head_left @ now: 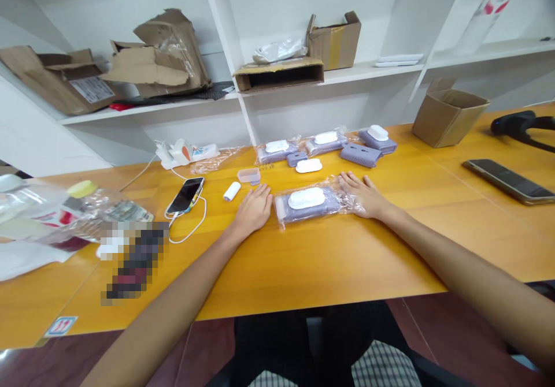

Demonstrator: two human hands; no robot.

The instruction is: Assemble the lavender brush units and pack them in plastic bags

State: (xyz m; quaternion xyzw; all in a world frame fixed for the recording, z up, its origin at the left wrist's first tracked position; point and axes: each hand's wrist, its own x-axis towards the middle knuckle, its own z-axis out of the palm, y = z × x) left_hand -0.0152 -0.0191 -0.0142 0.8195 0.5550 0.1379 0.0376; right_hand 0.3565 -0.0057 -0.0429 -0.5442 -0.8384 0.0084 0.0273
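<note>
Head view: bench (pixel 303 265) is backed by shelves (pixel 362 75); wrapped package (pixel 309 202) is flanked by left grip (pixel 254 209) and right grip (pixel 363 195), both open.

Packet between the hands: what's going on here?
A person's left hand lies flat on the table left of the plastic-wrapped packet; the right hand lies open, touching the packet's right end. Neither lifts it. Behind it are a white piece and two similar packets; a phone lies to the left.

Left hand (pixel 254 209) and right hand (pixel 364 196) bare; forearms (pixel 203 271) uncovered; black clothing (pixel 269 346) covers the legs; light-and-dark checked fabric (pixel 384 367) shows below.
</note>
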